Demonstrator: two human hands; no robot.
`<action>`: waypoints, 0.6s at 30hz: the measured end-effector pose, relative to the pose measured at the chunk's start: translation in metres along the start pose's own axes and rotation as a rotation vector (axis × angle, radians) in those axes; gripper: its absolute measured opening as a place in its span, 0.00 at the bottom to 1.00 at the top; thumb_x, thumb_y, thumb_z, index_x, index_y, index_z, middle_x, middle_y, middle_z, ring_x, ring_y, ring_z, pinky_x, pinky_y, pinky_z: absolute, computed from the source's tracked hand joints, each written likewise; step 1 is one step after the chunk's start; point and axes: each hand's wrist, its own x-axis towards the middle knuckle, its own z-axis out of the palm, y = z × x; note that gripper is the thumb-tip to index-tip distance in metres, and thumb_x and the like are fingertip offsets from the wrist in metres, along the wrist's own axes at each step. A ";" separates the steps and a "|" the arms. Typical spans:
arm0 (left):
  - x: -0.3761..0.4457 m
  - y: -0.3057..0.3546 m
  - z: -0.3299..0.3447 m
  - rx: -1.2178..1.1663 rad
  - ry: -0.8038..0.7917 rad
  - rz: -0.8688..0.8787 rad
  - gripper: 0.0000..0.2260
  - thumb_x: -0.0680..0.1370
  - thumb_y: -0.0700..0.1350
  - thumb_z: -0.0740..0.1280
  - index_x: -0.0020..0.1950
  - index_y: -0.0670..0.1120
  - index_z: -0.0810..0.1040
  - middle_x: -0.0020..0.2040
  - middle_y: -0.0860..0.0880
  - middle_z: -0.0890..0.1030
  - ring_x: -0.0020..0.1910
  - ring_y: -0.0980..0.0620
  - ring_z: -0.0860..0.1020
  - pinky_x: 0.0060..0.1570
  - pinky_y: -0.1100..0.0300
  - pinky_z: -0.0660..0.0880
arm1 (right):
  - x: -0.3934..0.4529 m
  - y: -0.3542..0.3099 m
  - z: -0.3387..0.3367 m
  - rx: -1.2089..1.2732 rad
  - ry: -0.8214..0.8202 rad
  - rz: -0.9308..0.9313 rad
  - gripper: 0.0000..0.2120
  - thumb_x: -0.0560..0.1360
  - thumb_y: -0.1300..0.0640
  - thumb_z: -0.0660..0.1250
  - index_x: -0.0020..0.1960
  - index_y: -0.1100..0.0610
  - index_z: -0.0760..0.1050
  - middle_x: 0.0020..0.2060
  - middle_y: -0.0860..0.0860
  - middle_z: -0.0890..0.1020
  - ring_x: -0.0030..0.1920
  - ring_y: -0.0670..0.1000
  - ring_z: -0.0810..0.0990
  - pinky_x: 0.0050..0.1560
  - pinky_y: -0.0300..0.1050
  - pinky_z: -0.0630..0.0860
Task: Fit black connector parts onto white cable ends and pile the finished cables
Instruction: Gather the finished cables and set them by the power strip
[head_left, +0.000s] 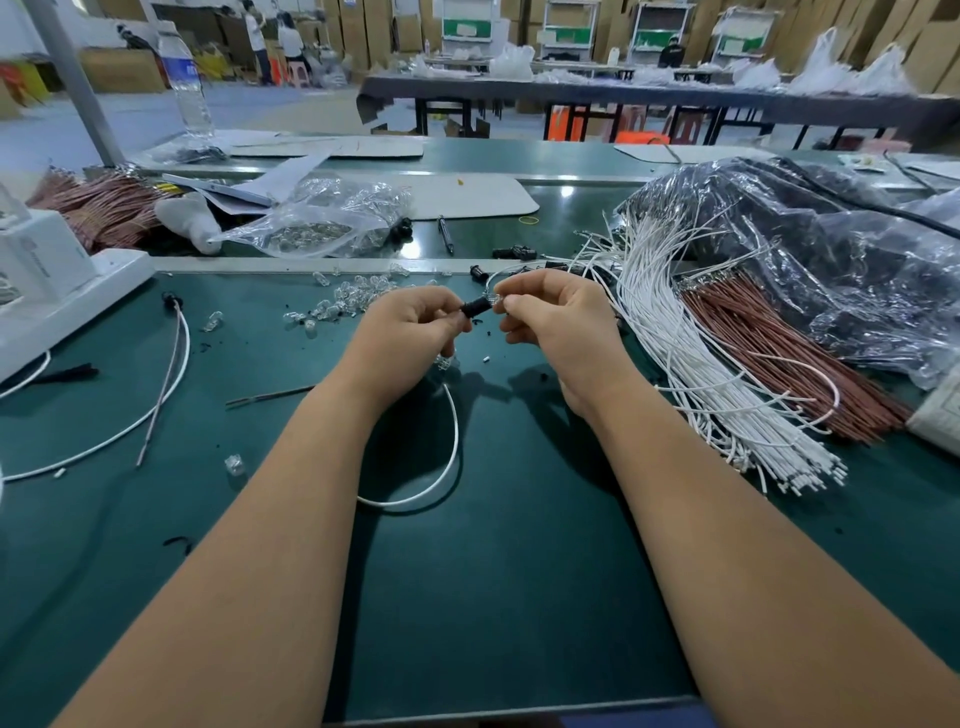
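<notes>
Left hand (410, 322), right hand (550, 317) pinch black connector (475, 307) (no legible writing).

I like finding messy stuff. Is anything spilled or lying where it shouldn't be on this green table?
Yes. Small clear plastic pieces lie scattered loose on the green table behind the left hand, outside their bag. Tiny black bits are strewn about too. The white cables splay out unevenly.

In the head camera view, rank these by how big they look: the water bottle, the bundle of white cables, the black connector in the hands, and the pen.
1. bundle of white cables
2. water bottle, though it stands farther off, so it looks smaller than it is
3. pen and black connector: they look close in size, with the connector partly hidden by fingers, so no ranking between them.
</notes>
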 end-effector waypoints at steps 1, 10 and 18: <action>0.000 0.001 0.000 -0.002 0.000 0.000 0.08 0.79 0.39 0.65 0.41 0.45 0.80 0.31 0.45 0.76 0.25 0.61 0.68 0.28 0.71 0.64 | 0.000 0.000 0.000 -0.004 -0.002 -0.001 0.09 0.75 0.68 0.65 0.44 0.58 0.81 0.37 0.53 0.82 0.33 0.44 0.79 0.38 0.37 0.77; -0.003 0.004 -0.001 0.015 -0.013 -0.018 0.08 0.79 0.39 0.64 0.42 0.44 0.81 0.32 0.45 0.78 0.29 0.59 0.71 0.31 0.71 0.66 | -0.001 0.000 -0.002 -0.045 -0.006 -0.040 0.11 0.74 0.68 0.66 0.42 0.55 0.82 0.36 0.50 0.82 0.34 0.42 0.79 0.39 0.36 0.78; -0.004 0.003 -0.001 0.082 -0.022 0.014 0.08 0.79 0.44 0.66 0.42 0.45 0.81 0.33 0.46 0.81 0.30 0.56 0.73 0.35 0.65 0.69 | -0.002 0.000 0.000 -0.028 -0.026 -0.028 0.08 0.74 0.67 0.68 0.43 0.55 0.82 0.35 0.50 0.83 0.35 0.44 0.79 0.39 0.36 0.78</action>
